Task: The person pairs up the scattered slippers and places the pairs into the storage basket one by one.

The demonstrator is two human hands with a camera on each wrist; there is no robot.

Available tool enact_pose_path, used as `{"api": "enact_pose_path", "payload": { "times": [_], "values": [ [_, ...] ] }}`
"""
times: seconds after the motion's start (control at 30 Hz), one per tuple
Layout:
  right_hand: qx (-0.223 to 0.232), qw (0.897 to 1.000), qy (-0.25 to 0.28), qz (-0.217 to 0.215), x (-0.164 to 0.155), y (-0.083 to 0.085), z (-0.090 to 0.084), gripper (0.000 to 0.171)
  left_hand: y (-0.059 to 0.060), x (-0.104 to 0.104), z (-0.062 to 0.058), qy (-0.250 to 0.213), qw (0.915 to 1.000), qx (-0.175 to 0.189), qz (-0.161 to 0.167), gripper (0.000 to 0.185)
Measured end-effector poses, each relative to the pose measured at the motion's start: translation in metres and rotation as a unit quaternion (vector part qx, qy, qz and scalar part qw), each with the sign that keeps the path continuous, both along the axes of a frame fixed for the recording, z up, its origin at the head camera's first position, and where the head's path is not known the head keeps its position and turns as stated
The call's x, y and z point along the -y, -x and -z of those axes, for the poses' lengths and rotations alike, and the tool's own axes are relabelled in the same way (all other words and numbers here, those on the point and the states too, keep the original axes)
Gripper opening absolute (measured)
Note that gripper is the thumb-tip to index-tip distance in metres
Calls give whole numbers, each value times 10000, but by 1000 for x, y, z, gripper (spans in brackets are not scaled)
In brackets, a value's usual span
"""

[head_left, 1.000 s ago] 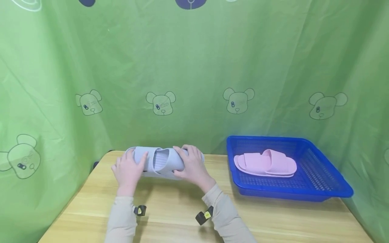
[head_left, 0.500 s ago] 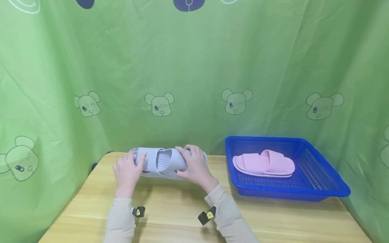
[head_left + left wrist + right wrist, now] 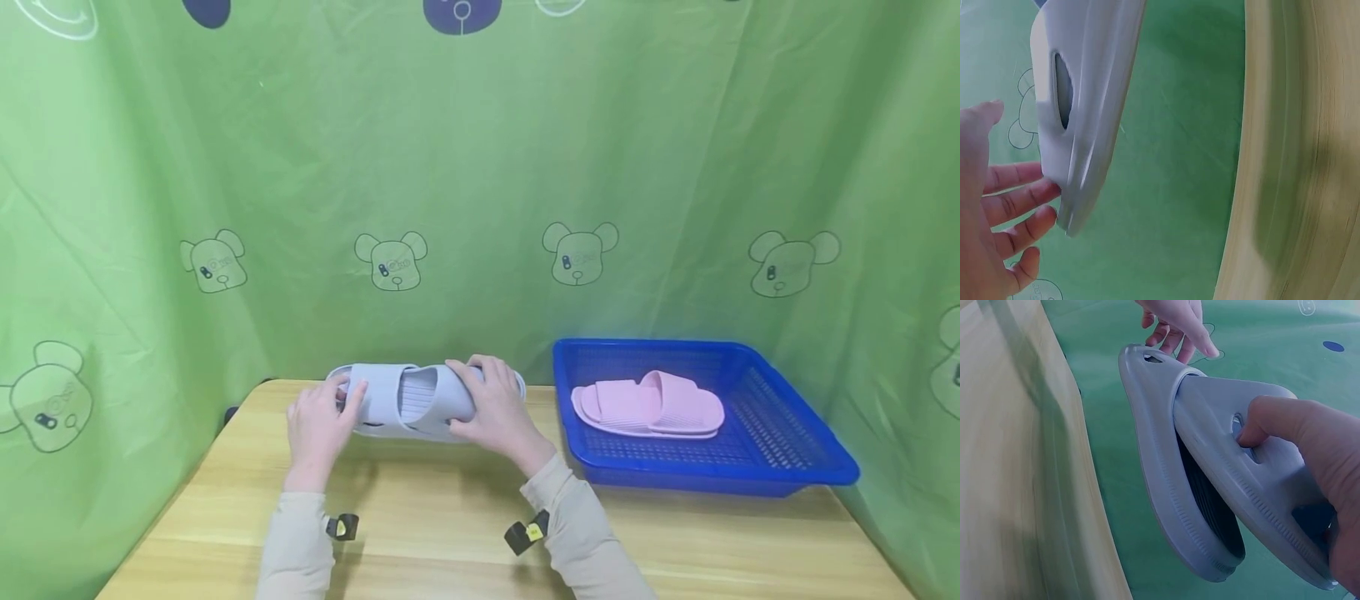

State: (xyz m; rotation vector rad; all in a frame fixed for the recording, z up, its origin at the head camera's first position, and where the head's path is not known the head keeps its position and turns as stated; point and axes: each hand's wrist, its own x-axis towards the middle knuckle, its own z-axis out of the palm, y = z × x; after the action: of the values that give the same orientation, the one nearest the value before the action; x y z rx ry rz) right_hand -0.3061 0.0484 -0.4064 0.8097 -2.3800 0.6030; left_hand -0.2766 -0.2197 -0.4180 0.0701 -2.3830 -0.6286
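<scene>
Two light blue-grey slippers are tucked one into the other and held up over the back of the wooden table. My right hand grips their right end. In the right wrist view, its thumb presses at a slot in the nearer slipper, and the other slipper shows behind it. At the left end is my left hand. The left wrist view shows its fingers loosely bent, with tips at the slipper's end, and the thumb standing away from it.
A blue plastic basket stands on the right of the table, with pink slippers lying in it. A green curtain with printed bear heads hangs behind and at the sides.
Both hands and the blue-grey slippers have shifted slightly to the right. The left thumb and fingers have loosened from the slippers' left end. The pink slippers stay in the basket.
</scene>
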Motion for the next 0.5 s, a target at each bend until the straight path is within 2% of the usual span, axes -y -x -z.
{"api": "enact_pose_path", "payload": {
  "times": [0.5],
  "values": [
    [120, 9996, -112, 209, -32, -5, -11, 84, 1, -7, 1, 155, 9933, -1088, 360, 35]
  ]
}}
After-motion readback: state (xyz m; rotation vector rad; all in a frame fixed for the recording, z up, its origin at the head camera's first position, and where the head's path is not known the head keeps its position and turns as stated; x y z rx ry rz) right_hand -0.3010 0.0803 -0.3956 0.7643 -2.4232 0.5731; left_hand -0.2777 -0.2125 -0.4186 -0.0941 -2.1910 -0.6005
